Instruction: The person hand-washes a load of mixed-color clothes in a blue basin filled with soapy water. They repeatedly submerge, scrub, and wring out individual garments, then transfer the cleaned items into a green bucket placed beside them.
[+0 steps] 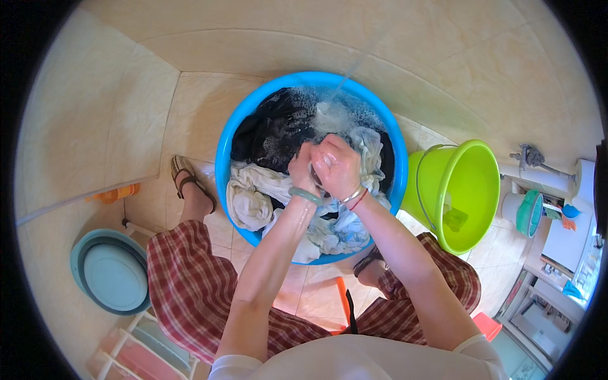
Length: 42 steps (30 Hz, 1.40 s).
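Note:
A large blue basin (226, 132) stands on the floor before me, with soaking laundry in it. Dark cloth (269, 130) lies in foamy water at its far side. White cloth (250, 206) is heaped at the near left, and pale bluish cloth (345, 234) at the near right. A thin stream of water falls in at the far side. Over the middle, my left hand (303, 166) and my right hand (337, 166) press together, wet, with fingers closed. Whatever they grip is hidden between them. A green bangle is on the left wrist, a silver bangle and red string on the right.
A lime-green bucket (415, 190) stands close to the basin's right side. Folded grey-blue basins (79, 266) lean at the left wall. A small white-and-green pail (514, 206) is at the far right, near a wall tap (527, 156). My knees flank the basin's near side.

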### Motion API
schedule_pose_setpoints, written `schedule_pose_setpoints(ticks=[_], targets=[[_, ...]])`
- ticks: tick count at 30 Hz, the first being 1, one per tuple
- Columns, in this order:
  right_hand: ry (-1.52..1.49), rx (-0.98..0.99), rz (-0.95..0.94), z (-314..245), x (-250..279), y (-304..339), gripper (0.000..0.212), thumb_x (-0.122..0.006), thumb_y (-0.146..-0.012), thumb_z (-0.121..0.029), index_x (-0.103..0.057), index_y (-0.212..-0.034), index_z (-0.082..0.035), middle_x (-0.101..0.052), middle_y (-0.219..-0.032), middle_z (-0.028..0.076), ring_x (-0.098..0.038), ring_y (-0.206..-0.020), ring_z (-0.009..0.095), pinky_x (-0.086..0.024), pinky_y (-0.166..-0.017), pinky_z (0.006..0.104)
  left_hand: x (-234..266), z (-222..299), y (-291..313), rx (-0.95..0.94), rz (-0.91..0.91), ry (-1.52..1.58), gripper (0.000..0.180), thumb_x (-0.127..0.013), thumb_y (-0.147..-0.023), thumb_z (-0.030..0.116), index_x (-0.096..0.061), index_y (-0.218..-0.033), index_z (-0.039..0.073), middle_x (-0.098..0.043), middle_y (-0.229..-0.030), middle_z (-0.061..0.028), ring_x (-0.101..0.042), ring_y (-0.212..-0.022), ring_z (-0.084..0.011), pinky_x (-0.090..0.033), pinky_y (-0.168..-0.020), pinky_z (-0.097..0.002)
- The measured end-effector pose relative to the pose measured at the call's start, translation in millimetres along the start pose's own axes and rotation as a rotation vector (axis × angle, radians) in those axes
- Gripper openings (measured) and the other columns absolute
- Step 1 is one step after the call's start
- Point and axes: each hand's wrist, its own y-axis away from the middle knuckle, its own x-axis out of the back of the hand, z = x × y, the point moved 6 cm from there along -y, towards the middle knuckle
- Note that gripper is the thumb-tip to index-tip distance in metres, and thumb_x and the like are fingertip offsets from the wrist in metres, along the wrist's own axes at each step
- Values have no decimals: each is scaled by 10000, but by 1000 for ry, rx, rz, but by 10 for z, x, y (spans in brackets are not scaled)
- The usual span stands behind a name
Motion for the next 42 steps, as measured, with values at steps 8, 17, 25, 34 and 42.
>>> schedule_pose_setpoints(ticks=[8, 17, 25, 34, 42], targets=[[238, -185, -58, 1235, 34, -140, 145, -614, -854, -215, -645, -866, -74, -586, -954, 152, -545, -924, 345, -456, -793, 436, 59, 202, -377, -128, 3, -281, 379, -645, -866, 319, -622, -1086, 11, -611, -990, -32, -531, -949, -116, -413, -835, -249], [708, -93, -519, 1499, -608, 190, 531, -666, -803, -223, -463, -1279, -106, -425, -1304, 161, -431, -1155, 366, -443, -896, 482, 293, 124, -845, -503, -72, -1354, 531, -690, -810, 315, -542, -1240, 41, -612, -1092, -230, -562, -1044, -380, -442, -892, -418], [241, -639, -539, 2001, -840, 107, 341, -580, -802, -116, -590, -1141, -83, -595, -1065, 169, -537, -1061, 291, -410, -934, 435, 438, -196, -1259, -87, -68, -1512, 495, -663, -805, 304, -555, -1178, -2, -598, -1139, -249, -562, -1067, -391, -443, -917, -435], [171, 241, -173, 181, -132, 60, 227, -631, -731, -96, -641, -955, -131, -590, -993, 62, -529, -998, 276, -411, -826, 431, 13, -97, -731, 373, -349, 39, 442, -639, -878, 348, -532, -1222, 92, -626, -1096, -95, -608, -1001, -252, -480, -876, -406], [106, 288, -259, -845, 6, 273, 432, -717, -666, -221, -648, -1092, -195, -555, -1118, -1, -472, -993, 252, -377, -827, 402, -439, 236, -75, 301, -468, 137, 273, -551, -956, 296, -564, -1127, 84, -541, -1082, -17, -545, -953, -124, -476, -820, -291]])
